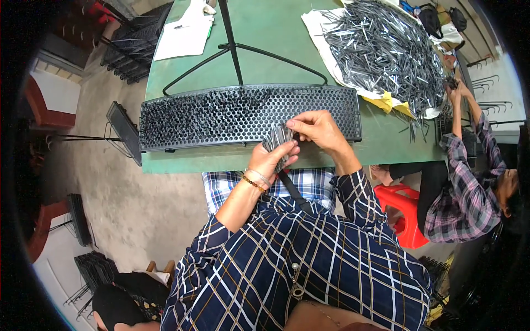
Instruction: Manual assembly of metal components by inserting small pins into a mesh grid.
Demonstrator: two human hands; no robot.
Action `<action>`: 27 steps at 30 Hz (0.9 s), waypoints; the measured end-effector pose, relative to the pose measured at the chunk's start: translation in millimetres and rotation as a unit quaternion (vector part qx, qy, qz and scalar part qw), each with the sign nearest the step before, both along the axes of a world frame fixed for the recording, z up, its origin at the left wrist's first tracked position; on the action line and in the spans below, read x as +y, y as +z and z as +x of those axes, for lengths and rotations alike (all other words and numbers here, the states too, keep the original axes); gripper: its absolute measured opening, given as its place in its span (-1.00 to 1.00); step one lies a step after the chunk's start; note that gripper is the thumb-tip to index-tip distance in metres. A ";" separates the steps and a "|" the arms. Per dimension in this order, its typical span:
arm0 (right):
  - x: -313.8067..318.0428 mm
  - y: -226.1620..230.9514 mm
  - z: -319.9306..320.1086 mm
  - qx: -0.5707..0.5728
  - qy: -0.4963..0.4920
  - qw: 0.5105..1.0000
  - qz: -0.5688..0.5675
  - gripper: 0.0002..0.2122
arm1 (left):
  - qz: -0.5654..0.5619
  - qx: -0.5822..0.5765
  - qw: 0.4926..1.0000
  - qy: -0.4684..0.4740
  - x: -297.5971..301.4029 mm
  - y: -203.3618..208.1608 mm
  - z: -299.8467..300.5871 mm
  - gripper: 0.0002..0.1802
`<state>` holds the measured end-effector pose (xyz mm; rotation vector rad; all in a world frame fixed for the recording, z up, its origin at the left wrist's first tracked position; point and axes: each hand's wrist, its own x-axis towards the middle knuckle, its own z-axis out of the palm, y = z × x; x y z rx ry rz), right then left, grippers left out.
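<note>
A bundle of thin, shiny grey-black strips [275,138] stands upright in my left hand [271,156], whose thumb and fingers wrap round its lower part. My right hand [316,130] is closed in a pinch at the bundle's upper right edge, on what looks like one strip end. Just beyond both hands lies a long black rack panel [306,105] with rows of round holes. Its left and middle part bristles with dark upright pieces, while the holes to the right look mostly bare. A black metal rod frame [237,60] rises behind the panel.
A heap of similar strips [381,52] lies on white and yellow sacking at the green table's [182,160] far right. Paper with a pen [185,41] is at the far left. A co-worker in a plaid shirt [469,190] works at right, beside a red stool [403,215]. Black racks [135,47] stand leftward.
</note>
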<state>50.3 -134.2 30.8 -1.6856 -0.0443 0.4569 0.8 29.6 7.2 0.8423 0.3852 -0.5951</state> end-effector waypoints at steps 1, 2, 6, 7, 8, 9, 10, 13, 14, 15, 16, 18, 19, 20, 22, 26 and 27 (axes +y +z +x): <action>-0.6 -1.5 1.4 -0.001 -0.015 1.000 -0.005 -0.79 | 0.001 0.001 1.000 0.001 0.9 -1.7 0.3 -0.78; -2.0 -3.0 2.0 -0.002 -0.031 0.999 -0.012 -0.75 | 0.006 0.005 1.000 0.002 1.0 -2.9 1.1 -0.78; -2.3 -7.3 1.5 0.010 -0.045 0.999 -0.008 -0.73 | 0.004 0.014 1.000 0.008 1.0 -3.7 1.3 -0.78; -2.2 -7.0 0.4 0.011 -0.045 0.999 -0.007 -0.73 | 0.004 0.015 1.000 0.010 0.9 -2.6 1.0 -0.78; -1.6 -5.7 0.9 0.013 -0.046 0.999 -0.009 -0.75 | -0.005 0.010 1.000 0.011 1.3 -3.0 2.1 -0.77; -1.1 -4.4 1.2 0.014 -0.047 0.999 -0.010 -0.77 | -0.006 0.011 1.000 0.011 1.0 -3.0 2.2 -0.77; -0.8 -2.9 1.0 0.015 -0.047 0.999 -0.011 -0.77 | -0.006 0.012 1.000 0.017 0.5 -2.8 2.1 -0.77; -0.7 -1.3 -1.0 0.017 -0.059 0.998 -0.004 -0.77 | -0.010 0.013 0.999 0.028 -0.3 -5.1 1.5 -0.78; -1.8 -1.7 -0.8 0.018 -0.072 0.997 -0.007 -0.78 | -0.016 0.014 0.999 0.033 -0.7 -5.1 2.4 -0.78; -2.9 -2.2 -0.2 0.019 -0.085 0.996 -0.010 -0.78 | -0.016 0.013 0.999 0.033 -0.5 -5.1 2.4 -0.78; -4.3 -3.0 1.4 -0.009 -0.113 0.994 0.001 -0.78 | -0.010 0.026 0.999 0.035 0.2 -4.9 1.5 -0.80; -8.4 3.9 8.2 -0.068 -0.167 0.984 -0.006 -0.79 | -0.005 0.043 0.998 0.034 0.9 -5.6 0.2 -0.82; -7.0 10.0 13.7 -0.115 -0.203 0.972 -0.015 -0.80 | -0.005 0.042 0.998 0.035 0.7 -6.6 -0.9 -0.82; -8.1 8.1 20.6 -0.170 -0.214 0.961 -0.043 -0.80 | -0.005 0.049 0.998 0.026 0.0 -7.4 -2.9 -0.82; -19.0 -2.5 36.8 -0.272 -0.243 0.925 -0.103 -0.81 | -0.006 0.061 0.998 0.000 -7.8 -5.4 -5.2 -0.81; -8.8 -0.6 49.7 -0.328 -0.225 0.908 -0.134 -0.85 | -0.020 0.049 0.999 -0.013 -6.8 -1.8 -7.1 -0.81; -8.7 -5.2 52.8 -0.329 -0.224 0.908 -0.133 -0.85 | -0.019 0.048 0.999 -0.012 -6.1 -1.4 -6.8 -0.81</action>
